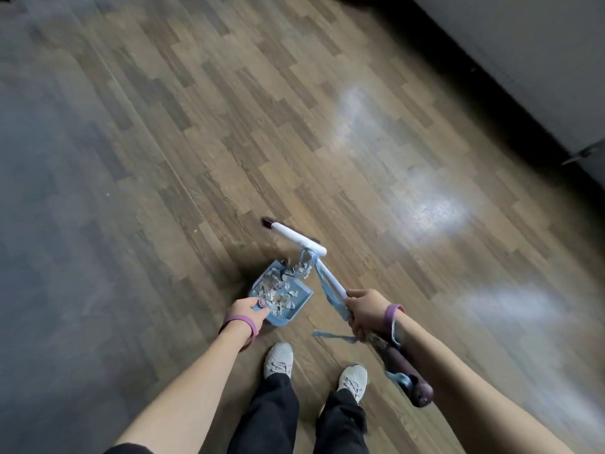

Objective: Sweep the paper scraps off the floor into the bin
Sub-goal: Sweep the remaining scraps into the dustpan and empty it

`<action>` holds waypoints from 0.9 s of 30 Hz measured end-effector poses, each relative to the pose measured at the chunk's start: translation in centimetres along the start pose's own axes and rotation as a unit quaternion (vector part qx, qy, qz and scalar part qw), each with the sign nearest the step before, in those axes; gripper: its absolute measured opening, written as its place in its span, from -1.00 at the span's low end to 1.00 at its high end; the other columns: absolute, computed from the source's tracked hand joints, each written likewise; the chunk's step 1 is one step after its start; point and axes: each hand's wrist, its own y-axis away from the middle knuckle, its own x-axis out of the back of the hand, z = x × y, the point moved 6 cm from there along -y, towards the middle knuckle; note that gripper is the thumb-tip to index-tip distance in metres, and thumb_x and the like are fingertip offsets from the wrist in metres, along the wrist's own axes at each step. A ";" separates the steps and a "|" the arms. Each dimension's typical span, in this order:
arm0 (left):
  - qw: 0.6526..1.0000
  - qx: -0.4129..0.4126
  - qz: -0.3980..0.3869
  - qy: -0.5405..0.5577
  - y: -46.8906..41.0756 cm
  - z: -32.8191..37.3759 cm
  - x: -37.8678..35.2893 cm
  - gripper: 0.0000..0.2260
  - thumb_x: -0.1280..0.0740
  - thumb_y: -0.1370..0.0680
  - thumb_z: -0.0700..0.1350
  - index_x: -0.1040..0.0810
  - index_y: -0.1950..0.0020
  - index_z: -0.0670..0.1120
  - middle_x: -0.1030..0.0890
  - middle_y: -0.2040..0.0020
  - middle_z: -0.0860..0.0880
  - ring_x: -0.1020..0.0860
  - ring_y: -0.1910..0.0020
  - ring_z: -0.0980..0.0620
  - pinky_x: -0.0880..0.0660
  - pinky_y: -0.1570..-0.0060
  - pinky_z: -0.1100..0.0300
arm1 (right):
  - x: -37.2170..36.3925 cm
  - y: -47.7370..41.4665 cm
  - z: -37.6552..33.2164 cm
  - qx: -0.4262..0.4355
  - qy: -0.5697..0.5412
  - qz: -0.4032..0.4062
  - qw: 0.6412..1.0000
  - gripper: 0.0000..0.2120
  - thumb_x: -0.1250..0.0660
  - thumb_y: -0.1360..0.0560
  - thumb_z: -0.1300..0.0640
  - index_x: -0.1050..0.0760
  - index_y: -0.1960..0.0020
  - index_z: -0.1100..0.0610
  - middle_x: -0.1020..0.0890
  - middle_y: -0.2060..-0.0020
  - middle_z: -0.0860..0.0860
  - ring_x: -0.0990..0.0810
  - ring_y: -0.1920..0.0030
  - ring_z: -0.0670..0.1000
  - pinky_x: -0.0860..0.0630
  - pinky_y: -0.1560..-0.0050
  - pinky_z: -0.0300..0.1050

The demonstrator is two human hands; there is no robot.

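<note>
The floor [229,126] is of brown wood-pattern planks. Two white shoes [279,359] stand on it; the broom head [294,235] rests there beside the blue dustpan [302,297].

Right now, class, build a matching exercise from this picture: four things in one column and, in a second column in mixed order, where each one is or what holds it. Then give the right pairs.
Column one
1. dustpan
2. broom
3. paper scraps
4. shoes

Column two
a. gripped on its handle by the right hand
b. standing on the wooden floor
c. held at its near edge by the left hand
d. heaped inside the dustpan

Pairs: 1-c, 2-a, 3-d, 4-b
</note>
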 end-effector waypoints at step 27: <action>0.997 -0.024 -0.027 -0.070 -0.4 -2.4 2.1 -0.94 -0.36 -0.48 -0.12 -0.61 0.15 -0.08 -0.39 0.43 0.00 -0.28 0.40 -0.06 -0.35 0.23 0.23 | -2.6 -0.5 0.5 -0.028 -0.105 -0.005 0.994 -0.80 -0.07 -0.60 0.27 -0.46 -0.09 0.16 -0.38 0.46 0.07 -0.35 0.68 -0.08 -0.31 0.63 -0.31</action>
